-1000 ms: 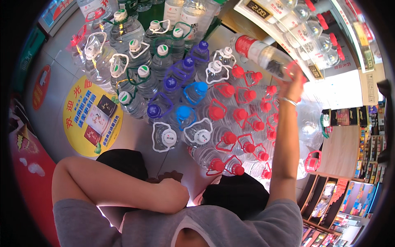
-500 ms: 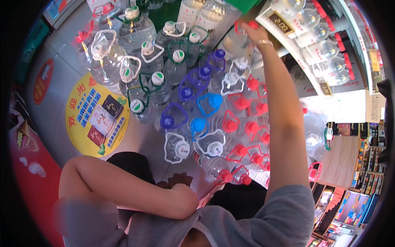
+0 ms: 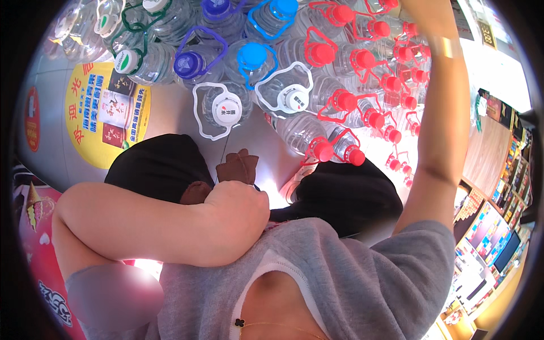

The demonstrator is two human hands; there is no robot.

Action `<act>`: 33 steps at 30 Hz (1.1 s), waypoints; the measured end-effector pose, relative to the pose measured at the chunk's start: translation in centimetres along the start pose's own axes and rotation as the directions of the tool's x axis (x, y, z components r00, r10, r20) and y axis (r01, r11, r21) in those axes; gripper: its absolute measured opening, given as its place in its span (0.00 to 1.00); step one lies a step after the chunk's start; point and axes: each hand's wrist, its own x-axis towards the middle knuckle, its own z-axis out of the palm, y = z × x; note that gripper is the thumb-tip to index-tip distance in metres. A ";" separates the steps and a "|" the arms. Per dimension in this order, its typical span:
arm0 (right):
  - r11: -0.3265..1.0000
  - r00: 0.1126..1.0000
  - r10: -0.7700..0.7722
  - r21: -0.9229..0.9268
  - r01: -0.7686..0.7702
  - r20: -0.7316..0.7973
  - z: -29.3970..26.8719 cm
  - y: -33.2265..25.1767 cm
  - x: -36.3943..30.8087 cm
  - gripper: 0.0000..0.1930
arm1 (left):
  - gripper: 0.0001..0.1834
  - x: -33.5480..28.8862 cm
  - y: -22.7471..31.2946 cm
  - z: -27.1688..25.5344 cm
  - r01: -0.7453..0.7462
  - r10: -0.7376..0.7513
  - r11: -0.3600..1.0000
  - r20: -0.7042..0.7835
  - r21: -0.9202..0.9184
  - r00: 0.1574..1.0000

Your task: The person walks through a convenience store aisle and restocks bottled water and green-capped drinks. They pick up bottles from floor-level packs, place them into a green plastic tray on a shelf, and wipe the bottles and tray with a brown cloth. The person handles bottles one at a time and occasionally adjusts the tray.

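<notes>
My left hand is closed in front of my waist. A brown soft piece with stubby ends sticks out past its fingers; its kind is unclear. My right arm reaches far up the right side, and my right hand is cut off by the top edge, so its fingers are hidden. Beneath that arm stand several clear bottles with red caps and red handles. Farther left are two jugs with white caps, jugs with blue caps, purple caps and green-and-white caps.
Left of the bottles, a yellow round sticker lies on grey tiles. My knees in black trousers are close to the front bottles. Shelves with small packages line the right, and a pink printed panel stands at the left.
The view has tilted down toward my body, so the bottles sit higher in the picture. The right hand, earlier at a red-handled bottle by the shelf, has passed mostly out of the top edge.
</notes>
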 end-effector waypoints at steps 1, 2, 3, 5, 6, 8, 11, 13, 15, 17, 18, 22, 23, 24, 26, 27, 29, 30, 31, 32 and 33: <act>0.996 0.973 0.078 -0.063 -0.066 0.218 0.3 -1.4 -4.5 0.23 | 0.13 0.2 0.1 0.0 0.008 -0.008 1.000 0.003 -0.011 1.000; 0.996 0.927 -0.008 -0.074 0.038 0.374 0.6 -3.0 -8.9 0.19 | 0.13 0.4 0.1 0.0 0.018 -0.018 1.000 0.003 -0.020 1.000; 0.953 0.850 -0.275 0.014 0.301 0.449 1.6 -4.4 -12.6 0.18 | 0.13 0.7 0.2 -0.1 0.044 -0.043 0.998 0.014 -0.038 0.999; 0.966 0.756 -0.114 -0.104 0.235 0.644 4.2 -6.1 -17.7 0.25 | 0.13 1.2 0.4 -0.3 0.051 -0.050 0.998 0.022 -0.046 0.999; 0.968 0.756 -0.127 -0.087 0.236 0.643 6.0 -6.3 -19.1 0.25 | 0.13 1.4 0.6 -0.3 0.060 -0.058 0.997 0.035 -0.056 0.998; 0.954 0.789 -0.115 -0.155 0.257 0.603 8.8 -5.6 -20.8 0.27 | 0.14 2.0 0.9 -0.4 0.056 -0.053 0.997 0.061 -0.046 0.997; 0.955 0.804 -0.232 -0.030 0.296 0.548 11.1 -3.7 -21.2 0.28 | 0.14 2.7 1.7 -0.3 0.069 -0.068 0.997 0.069 -0.018 0.995; 0.950 0.824 -0.307 0.096 0.298 0.476 11.6 -3.3 -21.2 0.27 | 0.14 2.9 2.5 -0.1 0.068 -0.067 0.998 0.049 -0.016 0.997; 0.926 0.842 -0.374 0.200 0.319 0.389 10.4 -3.6 -21.1 0.25 | 0.14 2.8 2.9 0.0 0.079 -0.079 0.997 -0.015 -0.006 0.997; 0.919 0.887 -0.358 0.280 0.278 0.291 8.2 -4.0 -20.6 0.21 | 0.12 2.8 2.9 -0.1 0.103 -0.104 0.993 -0.005 -0.065 0.995; 0.909 0.924 -0.308 0.357 0.216 0.226 6.3 -4.1 -20.4 0.18 | 0.12 2.7 2.8 -0.2 0.100 -0.097 0.991 0.037 -0.092 0.995; 0.929 0.983 -0.085 0.344 0.138 -0.164 -3.6 -3.6 -20.9 0.14 | 0.12 3.2 2.5 -0.3 0.145 -0.143 0.987 0.040 -0.061 0.989; 0.907 0.934 -0.137 0.337 0.252 -0.331 -5.8 -3.3 -21.0 0.17 | 0.13 3.3 2.5 -0.2 0.143 -0.142 0.989 0.028 -0.042 0.989; 0.884 0.837 -0.100 0.338 0.323 -0.538 -7.9 -3.2 -21.0 0.22 | 0.14 3.5 2.5 -0.1 0.146 -0.145 0.989 0.030 -0.036 0.989; 0.891 0.608 -0.143 0.167 0.423 -0.781 -10.6 -3.3 -20.3 0.19 | 0.14 3.7 2.3 0.2 0.098 -0.098 0.995 0.010 -0.028 0.995; 0.948 0.457 -0.172 -0.021 0.316 -0.873 -11.9 -3.6 -19.7 0.18 | 0.14 3.8 2.2 0.3 0.091 -0.091 0.995 0.005 -0.033 0.996; 0.835 0.279 -0.548 -0.533 0.137 -0.788 -13.1 -3.6 -17.2 0.13 | 0.13 3.9 2.3 0.5 0.044 -0.044 0.999 -0.021 -0.008 0.999; 0.910 0.275 -0.401 -0.346 0.228 -0.874 -12.7 -3.3 -15.7 0.13 | 0.12 3.9 2.3 0.6 0.029 -0.029 1.000 -0.034 0.003 0.999; 0.908 0.289 -0.157 -0.022 0.419 -0.944 -12.3 -2.9 -14.3 0.13 | 0.12 3.8 2.4 0.6 0.037 -0.037 0.999 -0.035 -0.013 0.999; 0.944 0.221 -0.202 -0.129 0.304 -0.954 -11.2 -1.8 -12.0 0.09 | 0.13 3.7 2.5 0.7 0.045 -0.046 0.999 -0.036 -0.028 0.998; 0.946 0.290 -0.234 -0.148 0.289 -0.928 -9.9 -0.8 -10.0 0.06 | 0.13 3.6 2.5 0.7 0.052 -0.053 0.998 -0.034 -0.043 0.998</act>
